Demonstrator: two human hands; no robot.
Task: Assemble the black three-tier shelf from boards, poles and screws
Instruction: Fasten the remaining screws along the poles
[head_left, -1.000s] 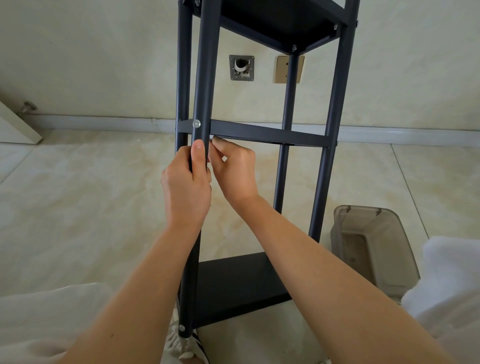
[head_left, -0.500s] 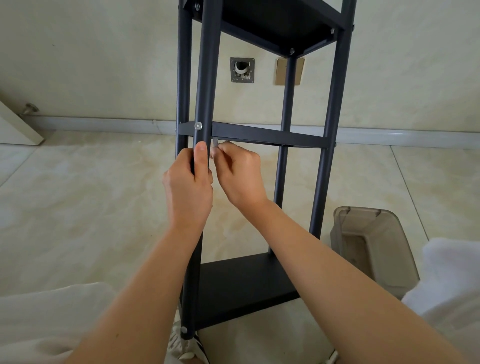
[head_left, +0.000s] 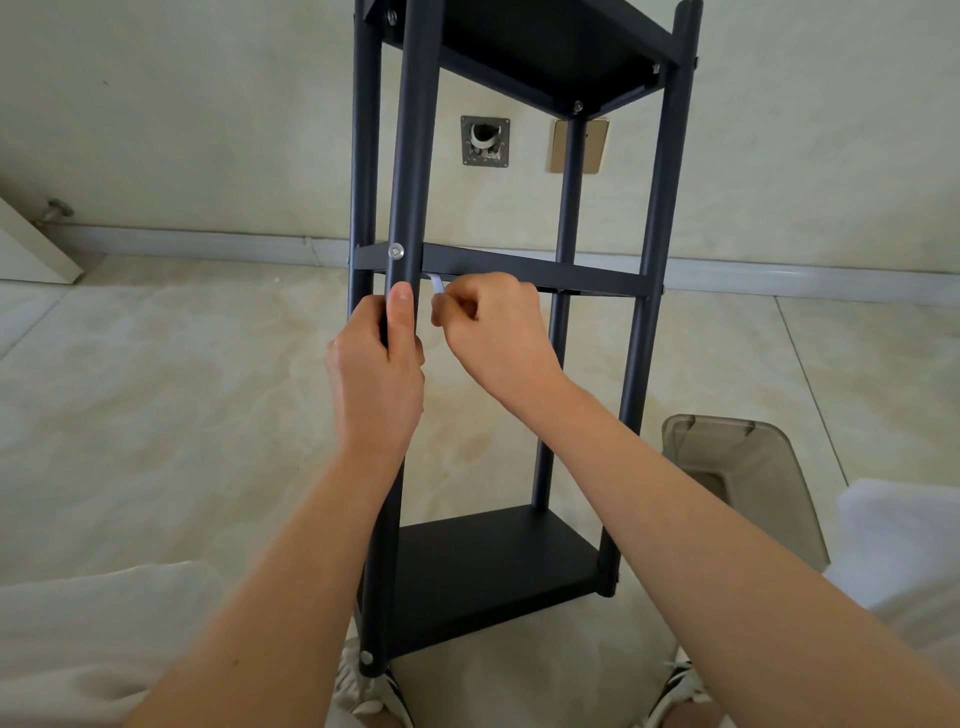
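Observation:
The black three-tier shelf (head_left: 519, 566) stands upright on the floor in front of me, with top, middle and bottom boards between four poles. My left hand (head_left: 376, 374) grips the near left pole (head_left: 410, 156) just under the middle board (head_left: 519, 267), thumb along the pole. A silver screw head (head_left: 396, 252) shows on that pole at the board's level. My right hand (head_left: 491, 332) pinches a small silvery tool (head_left: 437, 283), probably a hex key, under the middle board beside the pole. The tool's tip is hidden.
A translucent grey plastic bin (head_left: 748, 467) stands on the floor right of the shelf. White cloth (head_left: 893, 545) lies at the right edge. The wall behind carries an open outlet box (head_left: 484, 141) and a gold cover plate (head_left: 589, 145). My slippered feet (head_left: 363, 691) are at the shelf's base.
My right hand has drawn a little to the right, away from the pole, and the silvery tool now shows between its fingers. My left hand keeps its grip on the pole.

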